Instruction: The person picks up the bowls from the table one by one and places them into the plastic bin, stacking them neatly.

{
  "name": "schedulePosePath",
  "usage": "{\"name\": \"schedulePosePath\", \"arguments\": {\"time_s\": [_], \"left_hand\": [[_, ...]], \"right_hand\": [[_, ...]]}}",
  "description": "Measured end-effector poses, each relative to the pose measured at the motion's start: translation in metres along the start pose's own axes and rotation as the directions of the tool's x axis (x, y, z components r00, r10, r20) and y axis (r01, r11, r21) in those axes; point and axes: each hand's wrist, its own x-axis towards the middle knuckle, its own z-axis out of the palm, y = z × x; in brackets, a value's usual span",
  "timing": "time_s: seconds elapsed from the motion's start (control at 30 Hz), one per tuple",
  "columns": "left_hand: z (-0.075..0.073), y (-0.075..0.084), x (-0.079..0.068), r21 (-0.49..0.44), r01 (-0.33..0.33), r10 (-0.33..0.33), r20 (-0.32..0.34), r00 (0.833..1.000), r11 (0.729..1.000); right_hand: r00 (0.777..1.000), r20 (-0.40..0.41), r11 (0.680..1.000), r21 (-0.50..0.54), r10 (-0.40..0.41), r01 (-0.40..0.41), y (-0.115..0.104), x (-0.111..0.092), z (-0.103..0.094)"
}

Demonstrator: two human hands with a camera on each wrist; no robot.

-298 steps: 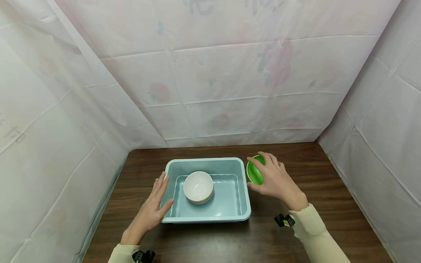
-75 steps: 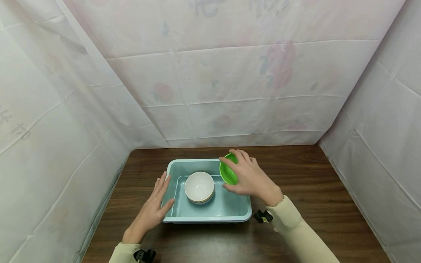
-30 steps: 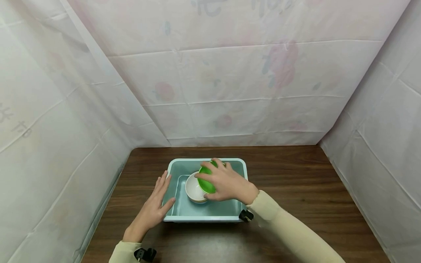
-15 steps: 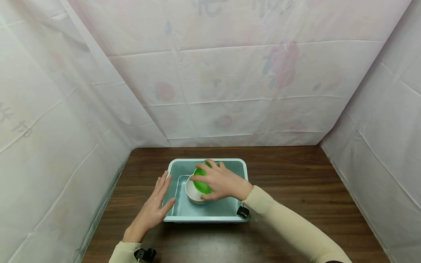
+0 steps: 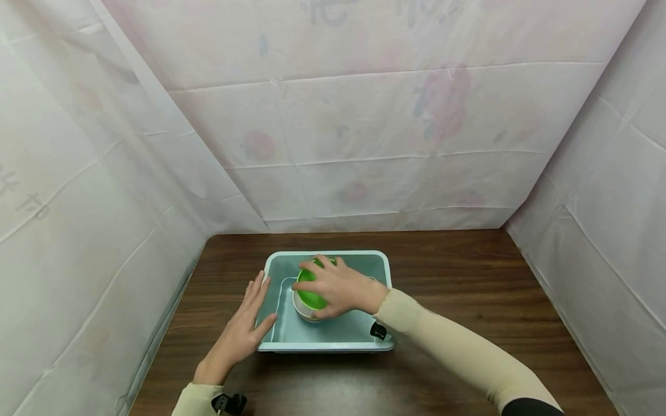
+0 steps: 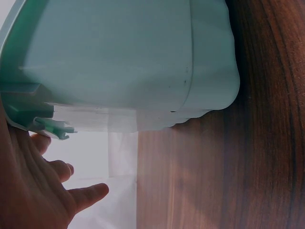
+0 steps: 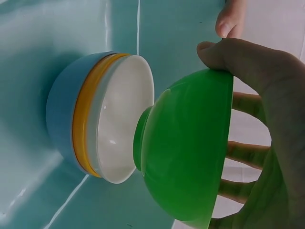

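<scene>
A green bowl (image 7: 186,143) is gripped by its rim in my right hand (image 5: 340,287), thumb on one side and fingers on the other. Its foot hangs right over the mouth of a white bowl (image 7: 126,119). That white bowl is nested in a yellow bowl (image 7: 82,129), which sits in a blue bowl (image 7: 62,109); the stack stands inside a pale blue-green plastic basin (image 5: 325,346). At the basin's left edge rests my left hand (image 5: 236,335), fingers extended along the rim. In the left wrist view, the basin's outer wall (image 6: 114,47) rises beside that hand.
The basin stands on a dark brown wood-grain table (image 5: 447,271). Pale printed sheeting (image 5: 364,144) hangs behind and on both sides. A small black wrist camera (image 5: 378,331) on the right sleeve overlaps the basin's front right corner in the head view.
My right hand has carried the green bowl leftward from the table right of the basin, over its right rim, to above the bowl stack. The left hand has stayed at the left rim.
</scene>
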Motion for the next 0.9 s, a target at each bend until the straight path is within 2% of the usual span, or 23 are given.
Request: {"name": "schedulePosePath", "arguments": {"time_s": [0.47,0.9], "left_hand": [[0.0,0.0,0.0,-0.001,0.005,-0.005,0.006,1.0,1.0],[0.001,0.0,0.0,0.003,0.007,-0.007,0.016,1.0,1.0]], "right_hand": [[1.0,0.027,0.999,0.046,0.013,-0.014,-0.007,0.017,0.011],[0.994,0.107,0.992,0.118,0.038,-0.051,-0.015,0.031,0.025]]}}
